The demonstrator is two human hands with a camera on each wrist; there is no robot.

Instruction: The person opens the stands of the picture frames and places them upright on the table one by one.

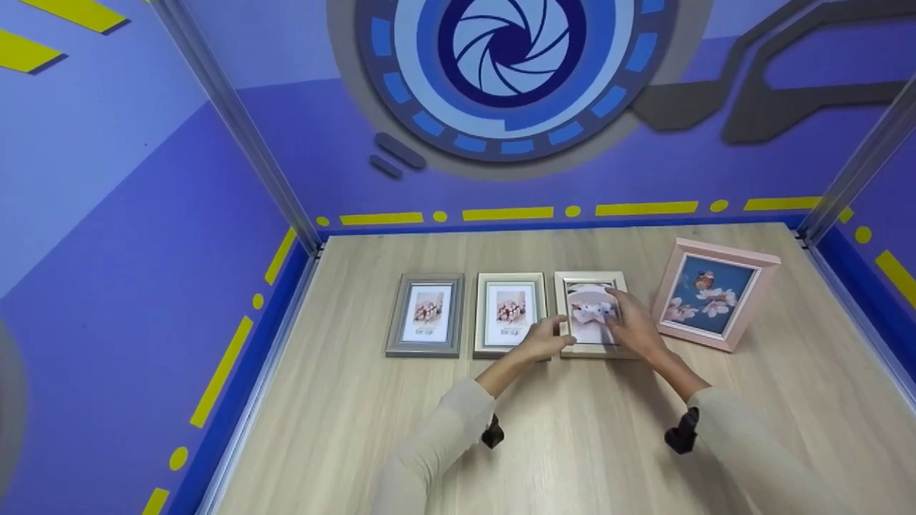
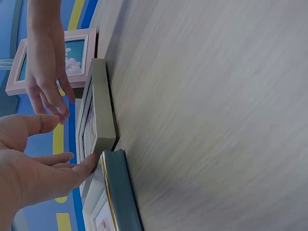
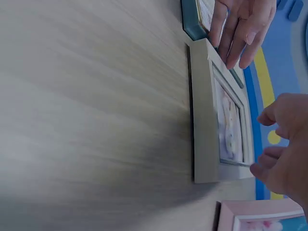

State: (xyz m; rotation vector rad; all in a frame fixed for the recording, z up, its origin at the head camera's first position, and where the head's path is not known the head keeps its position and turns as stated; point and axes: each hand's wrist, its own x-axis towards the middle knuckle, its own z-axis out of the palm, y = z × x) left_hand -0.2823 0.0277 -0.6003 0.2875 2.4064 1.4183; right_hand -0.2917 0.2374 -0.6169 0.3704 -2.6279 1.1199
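Observation:
A champagne-coloured photo frame (image 1: 588, 336) lies flat on the wooden table, a pale photo inside it. At its left edge is my left hand (image 1: 538, 342), thumb and fingers apart; in the left wrist view the fingertips (image 2: 89, 166) come close to or touch the frame's corner. Over the frame's right side is my right hand (image 1: 635, 325). Its fingers (image 3: 260, 171) are loosely bent beside the rim in the right wrist view, gripping nothing; contact there is unclear. Left of this frame lies a second light frame (image 1: 509, 315) with a dark side, partly behind my left hand.
A grey photo frame (image 1: 426, 315) lies flat at the left end of the row. A pink frame (image 1: 758, 293) with a bird-and-blossom picture stands upright, angled, at the right. Blue-purple panels (image 1: 286, 143) wall in the back and sides of the table (image 1: 322, 429).

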